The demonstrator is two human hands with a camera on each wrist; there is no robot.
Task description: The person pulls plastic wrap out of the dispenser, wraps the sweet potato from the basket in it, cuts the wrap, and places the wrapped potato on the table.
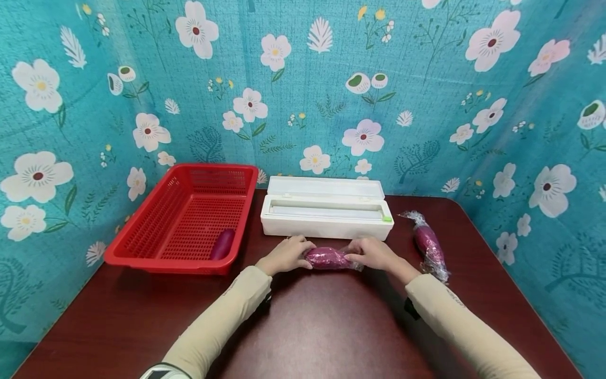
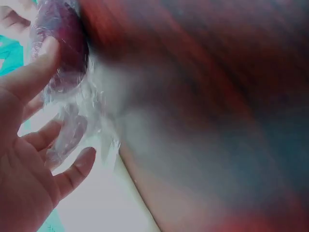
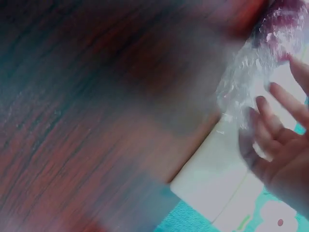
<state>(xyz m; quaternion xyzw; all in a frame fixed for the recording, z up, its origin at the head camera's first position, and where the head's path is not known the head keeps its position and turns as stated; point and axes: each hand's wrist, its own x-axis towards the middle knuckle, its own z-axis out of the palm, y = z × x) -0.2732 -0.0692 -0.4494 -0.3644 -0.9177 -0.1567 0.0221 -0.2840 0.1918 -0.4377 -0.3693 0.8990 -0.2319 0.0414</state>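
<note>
An eggplant (image 1: pixel 326 258) wrapped in clear cling film lies sideways in front of the white box, between both hands. At its left end, my left hand (image 1: pixel 288 254) grips it, with the thumb along the near side. My right hand (image 1: pixel 374 253) holds the right end between thumb and fingers. Loose film (image 2: pixel 99 106) trails off the left end, beside the lower fingers in the left wrist view. Crinkled film (image 3: pixel 244 79) also sticks out past the right end, close to the right fingertips. The far side of the eggplant is hidden.
Behind the hands stands the white cling film box (image 1: pixel 326 229), its lid raised and a roll inside. To the left, a red plastic basket (image 1: pixel 170 267) contains one unwrapped eggplant (image 1: pixel 222 244). Another film-wrapped eggplant (image 1: pixel 428 245) lies at the right. A flowered curtain borders the dark table (image 1: pixel 312 331).
</note>
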